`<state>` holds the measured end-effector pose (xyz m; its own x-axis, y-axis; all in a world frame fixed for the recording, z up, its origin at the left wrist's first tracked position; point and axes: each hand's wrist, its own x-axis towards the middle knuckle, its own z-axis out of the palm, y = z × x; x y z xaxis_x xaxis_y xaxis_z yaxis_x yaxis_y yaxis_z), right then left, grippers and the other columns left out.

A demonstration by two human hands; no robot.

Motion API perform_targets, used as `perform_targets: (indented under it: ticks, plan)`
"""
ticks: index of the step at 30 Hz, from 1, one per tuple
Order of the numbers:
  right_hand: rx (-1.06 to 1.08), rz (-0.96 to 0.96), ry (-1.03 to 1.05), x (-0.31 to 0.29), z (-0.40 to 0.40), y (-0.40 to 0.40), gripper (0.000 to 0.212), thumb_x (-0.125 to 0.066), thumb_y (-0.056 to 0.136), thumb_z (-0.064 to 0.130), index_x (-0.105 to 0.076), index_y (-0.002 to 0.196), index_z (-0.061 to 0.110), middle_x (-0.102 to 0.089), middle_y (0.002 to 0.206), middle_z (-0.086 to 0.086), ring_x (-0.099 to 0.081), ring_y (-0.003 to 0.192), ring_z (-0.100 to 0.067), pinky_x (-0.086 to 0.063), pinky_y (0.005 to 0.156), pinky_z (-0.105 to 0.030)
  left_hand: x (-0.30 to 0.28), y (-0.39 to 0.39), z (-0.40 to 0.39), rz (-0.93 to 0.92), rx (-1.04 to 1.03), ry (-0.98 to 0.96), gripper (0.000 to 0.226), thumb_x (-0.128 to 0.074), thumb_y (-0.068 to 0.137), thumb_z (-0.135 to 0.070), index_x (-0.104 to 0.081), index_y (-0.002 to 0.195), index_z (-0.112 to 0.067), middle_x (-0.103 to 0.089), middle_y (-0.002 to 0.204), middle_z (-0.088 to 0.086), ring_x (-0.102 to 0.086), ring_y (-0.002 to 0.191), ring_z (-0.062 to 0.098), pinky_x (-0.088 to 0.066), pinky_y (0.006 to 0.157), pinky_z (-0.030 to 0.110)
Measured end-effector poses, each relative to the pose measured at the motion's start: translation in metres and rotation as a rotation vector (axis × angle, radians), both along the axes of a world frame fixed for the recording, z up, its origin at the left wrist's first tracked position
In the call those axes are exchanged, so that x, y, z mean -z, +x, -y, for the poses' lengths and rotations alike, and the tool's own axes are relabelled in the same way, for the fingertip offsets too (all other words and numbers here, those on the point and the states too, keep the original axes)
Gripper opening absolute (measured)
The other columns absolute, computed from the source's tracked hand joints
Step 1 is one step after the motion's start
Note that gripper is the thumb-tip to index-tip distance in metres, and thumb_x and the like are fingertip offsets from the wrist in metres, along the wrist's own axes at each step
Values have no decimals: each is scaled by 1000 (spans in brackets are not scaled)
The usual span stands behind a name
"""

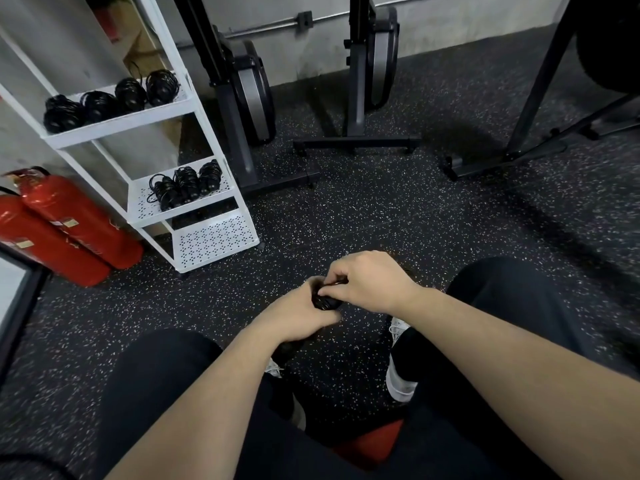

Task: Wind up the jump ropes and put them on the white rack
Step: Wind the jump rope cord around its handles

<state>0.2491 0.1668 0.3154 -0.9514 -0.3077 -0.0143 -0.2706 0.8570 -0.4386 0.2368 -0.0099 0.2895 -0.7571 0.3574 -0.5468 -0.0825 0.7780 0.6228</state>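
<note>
I hold the black jump rope (pixel 325 301) low between my knees, above the speckled floor (pixel 398 209). My left hand (pixel 301 315) has its grip curled round the bundle from below. My right hand (pixel 367 282) pinches the rope on top with thumb and fingertips. The white rack (pixel 194 109) stands ahead to my left, well apart, with open floor between us. Wound ropes (pixel 104 103) sit on its top shelf and more ropes (pixel 187 187) on the middle one. Two red fire extinguishers (pixel 59 230) lie just beside the rack.
</note>
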Motion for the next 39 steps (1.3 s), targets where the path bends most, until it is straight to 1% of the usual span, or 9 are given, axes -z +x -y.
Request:
perform_targets:
  ticks: [4,9,12,16,19,23,28,35,39]
  plan:
    - [-63,65,-3,1,-1,-1,27,-58,99,44,-70,121,35,-72,114,12,-66,102,-14,-52,90,-35,8,-2,6,-8,-133,105,78,-76,74,-42,-43,144,-48,-74,101,-8,-72,82,14,-59,79,36]
    - [9,183,-250,1,-9,-2,36,-62,100,32,-55,134,41,-74,101,13,-69,71,-10,-56,69,-26,4,-5,5,-63,-362,209,35,-73,85,-27,-61,117,-34,-72,94,-6,-68,80,15,-54,75,34]
    - [85,312,-438,-1,-9,-3,26,-62,100,26,-45,119,28,-72,79,8,-69,61,-11,-45,52,-18,4,-7,2,-122,-422,195,33,-73,85,-31,-59,114,-34,-71,98,-5,-68,87,17,-55,82,38]
    - [-2,450,-319,3,-8,-1,6,-55,104,31,-54,104,25,-69,69,3,-61,52,-4,-45,52,-21,7,-6,1,-126,-519,239,31,-74,87,-29,-59,114,-31,-70,98,-4,-67,86,17,-56,78,38]
    - [-46,417,-290,0,-10,0,20,-48,106,37,-59,91,30,-56,65,8,-53,52,-9,-49,56,-31,8,-7,5,19,-642,373,31,-79,83,-24,-65,111,-26,-74,102,6,-71,87,26,-61,82,48]
    - [-42,276,-213,-11,-8,2,43,-32,108,49,-65,102,23,-53,66,10,-50,62,-4,-39,62,-28,1,-10,6,183,-726,491,29,-79,88,-19,-66,114,-23,-75,94,13,-70,71,29,-59,62,38]
    - [-87,273,-184,-9,-12,2,38,-32,108,46,-55,87,24,-54,68,10,-50,64,-6,-41,66,-29,-13,-7,9,338,-656,590,37,-77,89,-14,-60,122,-18,-72,96,19,-71,72,32,-58,66,43]
    - [-136,321,-282,-5,-19,-2,40,-40,106,47,-49,76,22,-50,64,12,-46,58,-5,-45,65,-29,-18,-5,12,424,-567,626,96,-56,58,-84,-68,119,-11,-73,93,25,-70,71,32,-58,71,41]
    - [-162,281,-306,0,-18,-3,38,-44,105,46,-47,72,28,-50,63,13,-44,55,-1,-41,62,-25,-15,-7,14,424,-581,658,85,-61,65,-83,-72,112,-13,-72,92,24,-69,72,32,-56,77,42]
